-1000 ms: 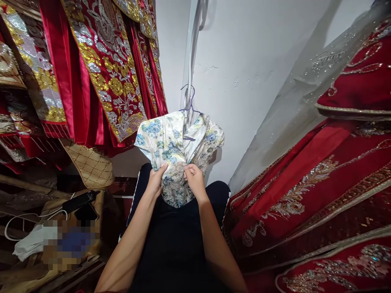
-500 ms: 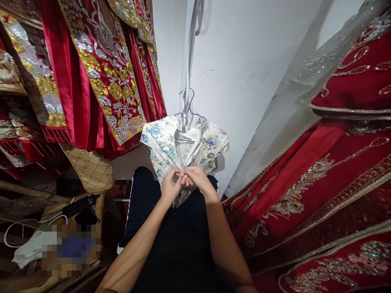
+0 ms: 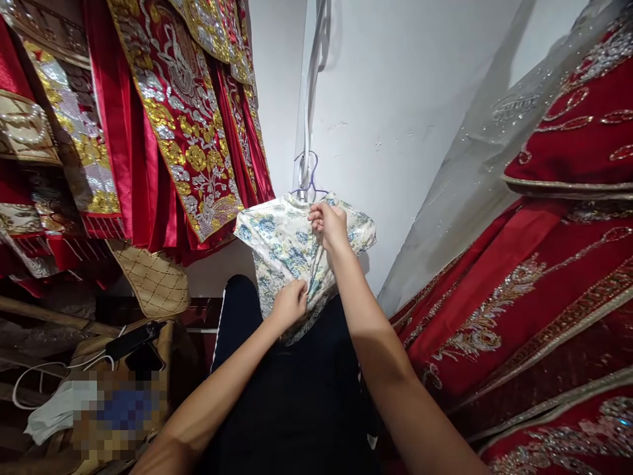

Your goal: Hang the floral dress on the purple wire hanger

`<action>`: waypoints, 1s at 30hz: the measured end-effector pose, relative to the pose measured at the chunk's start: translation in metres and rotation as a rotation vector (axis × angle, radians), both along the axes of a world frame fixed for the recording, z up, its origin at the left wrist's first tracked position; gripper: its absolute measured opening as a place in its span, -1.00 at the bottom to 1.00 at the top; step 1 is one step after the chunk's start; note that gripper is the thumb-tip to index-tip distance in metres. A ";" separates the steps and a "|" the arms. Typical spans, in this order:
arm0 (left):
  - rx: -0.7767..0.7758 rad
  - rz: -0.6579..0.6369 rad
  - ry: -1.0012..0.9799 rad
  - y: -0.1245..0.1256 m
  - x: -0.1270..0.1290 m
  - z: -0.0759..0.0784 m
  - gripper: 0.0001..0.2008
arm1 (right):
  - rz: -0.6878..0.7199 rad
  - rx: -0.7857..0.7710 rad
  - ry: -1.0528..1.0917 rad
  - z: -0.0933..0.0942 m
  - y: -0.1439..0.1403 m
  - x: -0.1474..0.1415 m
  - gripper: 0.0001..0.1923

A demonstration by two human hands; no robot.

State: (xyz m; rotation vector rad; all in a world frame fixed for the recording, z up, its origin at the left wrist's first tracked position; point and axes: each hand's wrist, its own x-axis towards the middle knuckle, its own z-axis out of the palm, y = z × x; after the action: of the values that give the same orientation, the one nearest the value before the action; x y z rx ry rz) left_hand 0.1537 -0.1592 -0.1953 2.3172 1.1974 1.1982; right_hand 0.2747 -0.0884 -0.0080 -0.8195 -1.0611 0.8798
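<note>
A small cream dress with blue and yellow flowers hangs on a thin purple wire hanger in front of the white wall. My left hand pinches the dress's front low down, just above my dark-clothed lap. My right hand grips the fabric at the collar, right under the hanger's hook. The lower part of the dress is bunched behind my left hand.
Red robes with gold and silver embroidery hang close on the left. More red embroidered garments and a sheer sequinned veil crowd the right. A black phone with a white cable lies on a cluttered wooden surface at lower left.
Both hands were together at the dress's waist. My right hand has since risen to the collar by the hanger, while my left stays low on the front.
</note>
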 end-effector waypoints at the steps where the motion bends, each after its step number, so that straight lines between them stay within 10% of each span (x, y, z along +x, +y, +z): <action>1: 0.008 -0.034 -0.031 0.004 0.000 0.011 -0.93 | 0.010 0.017 -0.029 -0.004 -0.004 0.001 -0.85; 9: 0.433 -0.103 -0.213 0.058 -0.018 0.169 -0.69 | 0.024 0.153 -0.243 -0.006 -0.021 0.008 -0.78; 14: 0.505 -0.054 -0.041 0.071 -0.025 0.202 -0.89 | -0.130 0.186 -0.375 -0.025 -0.002 0.006 -0.77; 21: 0.401 0.233 -0.931 0.093 -0.084 0.179 -0.87 | -0.169 0.059 -0.446 -0.091 -0.025 0.006 -0.74; 25: -0.172 0.262 -1.526 0.105 -0.113 0.124 -0.85 | -0.120 0.064 -0.321 -0.101 -0.057 -0.013 -0.80; 30: -0.469 0.271 -1.540 0.086 -0.088 0.036 -0.84 | -0.025 0.006 -0.185 -0.108 -0.073 -0.027 -0.79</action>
State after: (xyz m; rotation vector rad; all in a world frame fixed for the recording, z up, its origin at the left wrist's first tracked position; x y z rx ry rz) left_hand 0.0656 -0.0730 -0.1594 0.4495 0.9064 1.8495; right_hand 0.2480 -0.1614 -0.1156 -0.9208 -1.2116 0.7905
